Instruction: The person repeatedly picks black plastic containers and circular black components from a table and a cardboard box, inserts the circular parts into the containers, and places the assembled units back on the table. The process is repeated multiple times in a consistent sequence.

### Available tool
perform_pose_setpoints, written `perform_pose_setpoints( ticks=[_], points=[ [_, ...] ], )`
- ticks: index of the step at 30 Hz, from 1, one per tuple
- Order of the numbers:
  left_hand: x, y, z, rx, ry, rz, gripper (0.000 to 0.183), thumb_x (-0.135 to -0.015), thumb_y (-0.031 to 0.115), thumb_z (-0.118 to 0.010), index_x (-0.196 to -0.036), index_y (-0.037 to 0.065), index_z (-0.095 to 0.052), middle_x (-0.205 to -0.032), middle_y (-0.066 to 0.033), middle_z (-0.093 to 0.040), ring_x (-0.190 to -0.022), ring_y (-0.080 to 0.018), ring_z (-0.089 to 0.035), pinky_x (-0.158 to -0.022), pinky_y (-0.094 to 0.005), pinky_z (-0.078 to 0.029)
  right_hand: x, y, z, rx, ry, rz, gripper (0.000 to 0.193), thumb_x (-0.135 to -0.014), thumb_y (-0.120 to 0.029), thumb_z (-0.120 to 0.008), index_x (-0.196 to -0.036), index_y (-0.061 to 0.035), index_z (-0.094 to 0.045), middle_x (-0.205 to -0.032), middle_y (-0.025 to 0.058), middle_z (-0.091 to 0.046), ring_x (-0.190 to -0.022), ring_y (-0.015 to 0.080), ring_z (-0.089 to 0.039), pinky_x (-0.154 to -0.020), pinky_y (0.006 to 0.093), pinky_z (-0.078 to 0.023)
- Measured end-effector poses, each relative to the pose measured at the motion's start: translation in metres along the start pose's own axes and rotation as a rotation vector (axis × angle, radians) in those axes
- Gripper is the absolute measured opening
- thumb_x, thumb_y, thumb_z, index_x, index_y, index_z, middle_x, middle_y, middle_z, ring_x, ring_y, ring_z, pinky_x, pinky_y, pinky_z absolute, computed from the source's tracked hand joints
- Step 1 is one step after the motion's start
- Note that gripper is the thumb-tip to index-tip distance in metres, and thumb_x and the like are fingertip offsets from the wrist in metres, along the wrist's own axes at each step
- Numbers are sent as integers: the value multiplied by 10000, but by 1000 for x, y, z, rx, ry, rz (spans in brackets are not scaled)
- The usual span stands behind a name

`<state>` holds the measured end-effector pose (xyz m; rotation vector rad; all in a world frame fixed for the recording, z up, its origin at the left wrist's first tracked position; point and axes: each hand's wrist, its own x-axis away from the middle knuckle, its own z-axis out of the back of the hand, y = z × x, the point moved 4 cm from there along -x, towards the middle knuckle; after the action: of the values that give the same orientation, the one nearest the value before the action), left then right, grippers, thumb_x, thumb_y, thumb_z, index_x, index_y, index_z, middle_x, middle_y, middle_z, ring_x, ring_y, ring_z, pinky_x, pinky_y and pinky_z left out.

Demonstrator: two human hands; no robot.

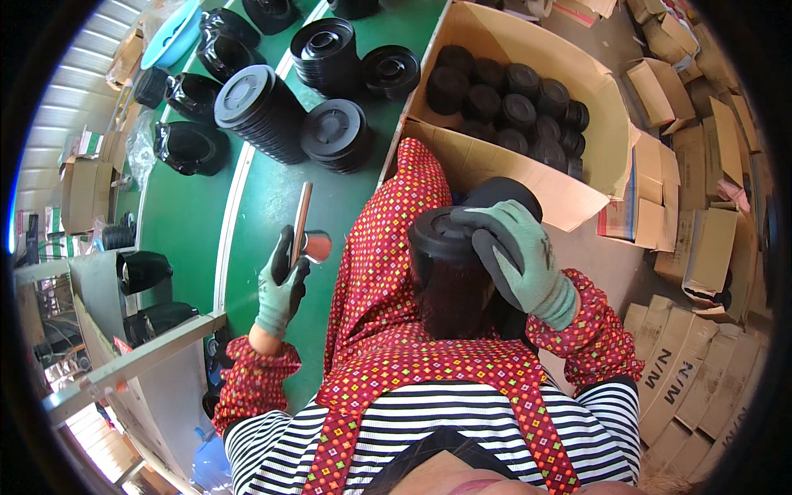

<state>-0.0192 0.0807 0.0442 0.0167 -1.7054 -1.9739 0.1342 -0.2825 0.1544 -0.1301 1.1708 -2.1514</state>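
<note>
My left hand [282, 285], in a green and dark grey glove, is closed around a copper-brown tool [304, 216] over the green table. The tool has a straight bar and a rounded piece at its side; its exact kind I cannot make out. On my lap stands a tall black cylinder [445, 285] with a ridged round top. My gloved right hand [513, 252] grips the edge of that top with bent fingers. Another black round part [505, 196] lies just beyond it, partly hidden by the hand. A red patterned apron [379, 272] covers my lap.
Stacks of black discs [257, 107] stand on the green table [194, 223], with glossy black housings [191, 148] at left. A large open carton [487, 157] of black cylinders stands ahead on the right. Flat and open cartons [676, 363] crowd the right. A metal rail [136, 363] is at left.
</note>
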Motion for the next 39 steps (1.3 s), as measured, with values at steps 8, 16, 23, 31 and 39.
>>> perform_pose_setpoints(
  ticks=[8,16,23,31,39],
  points=[
    [-11,190,-74,-173,-388,-82,689,-998,55,-639,-1641,42,-390,-993,-57,-642,-751,-88,-510,-672,-229,-384,-55,-15,18,-45,-155,289,441,-815,-150,-805,-1251,-103,-755,-1210,130,-723,-1149,372,-663,-1027,510,-509],
    [-38,248,-127,-235,-679,-270,708,-968,243,-674,-1573,-49,-450,-1196,-173,-703,-989,-209,-665,-889,-359,-532,-133,53,-1,-122,-205,498,373,-925,-252,-719,-1261,-92,-746,-1081,120,-730,-1053,340,-669,-979,495,-477],
    [-26,250,-205,-304,-971,-1029,467,-893,297,-708,-1259,6,-697,-1190,-185,-660,-1109,-355,-650,-984,-497,-509,-106,103,-53,-891,-289,275,274,-1058,-225,-615,-1223,-13,-671,-1218,160,-653,-1176,309,-601,-1115,459,-430],
    [4,230,-283,-966,-665,-857,397,-877,356,-727,-1166,90,-666,-1059,-97,-627,-979,-282,-643,-865,-479,-502,-106,83,-56,-988,-567,287,288,-990,-194,-642,-1209,-6,-646,-1164,185,-639,-1202,381,-571,-1141,531,-397],
    [13,216,-231,-269,-913,-1101,360,-869,368,-706,-1088,83,-699,-965,-78,-613,-882,-275,-615,-812,-463,-486,-72,66,-58,-417,-86,586,328,-893,-160,-721,-1181,-7,-697,-1204,201,-640,-1257,438,-585,-1110,573,-454]
  ],
)
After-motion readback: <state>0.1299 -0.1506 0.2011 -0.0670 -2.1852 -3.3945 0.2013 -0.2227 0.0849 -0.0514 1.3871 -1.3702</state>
